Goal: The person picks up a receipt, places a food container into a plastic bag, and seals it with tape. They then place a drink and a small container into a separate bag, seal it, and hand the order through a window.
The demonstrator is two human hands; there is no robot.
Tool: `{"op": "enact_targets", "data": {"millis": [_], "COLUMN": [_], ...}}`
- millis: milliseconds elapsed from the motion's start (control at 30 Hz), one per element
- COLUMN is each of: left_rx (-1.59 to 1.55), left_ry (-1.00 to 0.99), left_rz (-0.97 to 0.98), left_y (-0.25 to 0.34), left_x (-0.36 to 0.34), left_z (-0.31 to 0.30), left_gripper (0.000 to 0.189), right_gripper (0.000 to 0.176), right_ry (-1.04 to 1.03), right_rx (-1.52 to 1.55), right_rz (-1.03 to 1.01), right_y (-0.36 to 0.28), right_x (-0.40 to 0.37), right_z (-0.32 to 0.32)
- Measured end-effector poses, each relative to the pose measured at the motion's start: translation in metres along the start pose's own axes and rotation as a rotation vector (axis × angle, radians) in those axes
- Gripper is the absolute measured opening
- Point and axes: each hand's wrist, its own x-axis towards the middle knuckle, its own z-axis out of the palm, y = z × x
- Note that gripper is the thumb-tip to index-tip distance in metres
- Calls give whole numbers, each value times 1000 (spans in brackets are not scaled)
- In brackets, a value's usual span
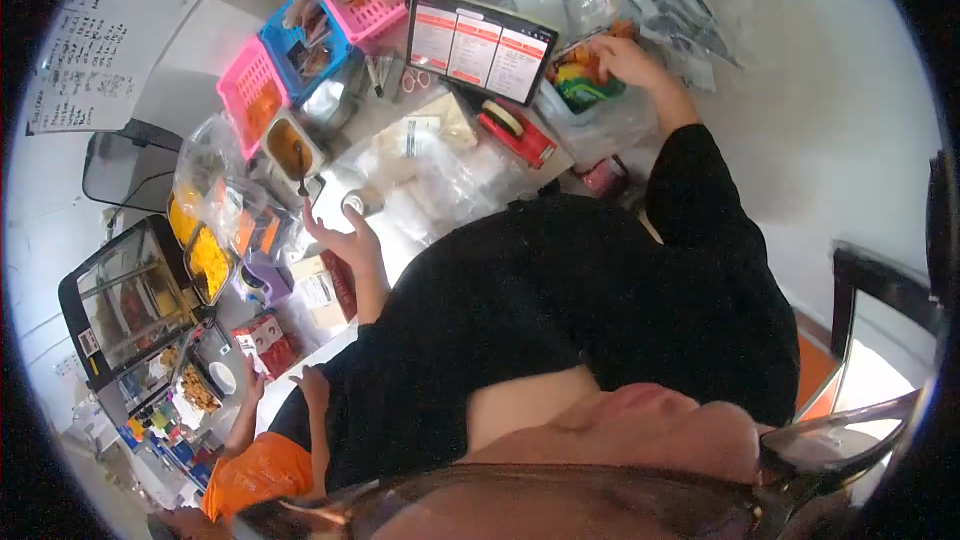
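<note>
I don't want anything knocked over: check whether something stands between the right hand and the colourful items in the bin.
Nothing visible does: the right hand has its fingers at the colourful items. The tablet stands beside the bin, not between.

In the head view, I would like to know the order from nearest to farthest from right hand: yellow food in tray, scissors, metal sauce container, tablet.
Order from the right hand:
1. Tablet, just to its left.
2. Scissors, left of the tablet.
3. Metal sauce container, beyond the scissors.
4. Yellow food, in the tray at far left.
</note>
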Motion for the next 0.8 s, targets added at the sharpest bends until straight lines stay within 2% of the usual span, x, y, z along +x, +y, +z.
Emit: {"op": "enact_targets", "data": {"millis": [33, 133, 167, 267, 367, 467, 567, 667, 767, 800], "left_rx": [-6, -12, -14, 20, 40, 85, 126, 135, 146, 154], "left_ry": [0, 12, 4, -16, -8, 10, 2, 21, 53, 49], "left_rz": [28, 108, 121, 147, 131, 67, 18, 20, -2, -18], "left_y": [11, 42, 50, 64, 65, 72, 83, 92, 89, 90], "left_x": [4, 13, 15, 17, 12, 10, 7, 9, 4, 2], "left_z": [3, 15, 18, 23, 19, 16, 15, 18, 19, 18], "left_gripper": [67, 61, 60, 58, 56, 54, 54, 54, 54, 54], "right_gripper": [21, 22, 21, 28, 39, 51, 50, 43, 31, 29], "right_ry": [166, 467, 482, 678, 271, 386, 369, 501, -19, -162], "right_rx": [-480, -433, -371, -434, -720, -857, -786, -364, 672, 714], "right_rz": [-221, -272, -330, -647, -148, -82, -61, -364, -495, -415], "right_y": [25, -3, 7, 5, -24, -54, -72, -41, -5, -4], "right_x": [40, 85, 119, 164, 170, 169, 173, 204, 212, 204], "right_z": [1, -9, -6, 2, -16, -18, -11, -9, -13, -17]}}
